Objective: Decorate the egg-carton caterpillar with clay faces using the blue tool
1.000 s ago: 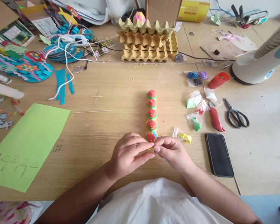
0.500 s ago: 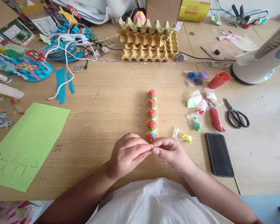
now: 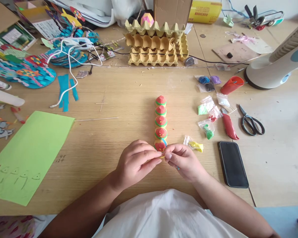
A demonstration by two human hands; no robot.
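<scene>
A thin strand of yellow modelling clay [image 3: 162, 157] spans the small gap between my fingertips. My left hand [image 3: 136, 160] is closed in a pinch at its left end. At the other end, my right hand [image 3: 185, 162] pinches with thumb and forefinger, and a slim blue tool [image 3: 164, 142] is tucked through that hand, its tip showing below the fingers. Just beyond my hands stands a row of egg-carton cups [image 3: 161, 121], covered in red clay with green bands. Yellow marks sit on the nearer cups; my fingers partly cover the nearest one.
Right of the row lie a yellow clay packet [image 3: 195, 146], a green clay packet [image 3: 209, 132], a red cutter [image 3: 229, 125], scissors [image 3: 252, 124] and a phone [image 3: 232, 164]. Egg cartons [image 3: 152, 59] stand at the back. Green paper [image 3: 37, 145] lies left, near a thin stick [image 3: 96, 119].
My fingertips have parted slightly, so more of the yellow strand shows. My right hand has turned, and the blue tool in it has shifted, showing less below the fingers.
</scene>
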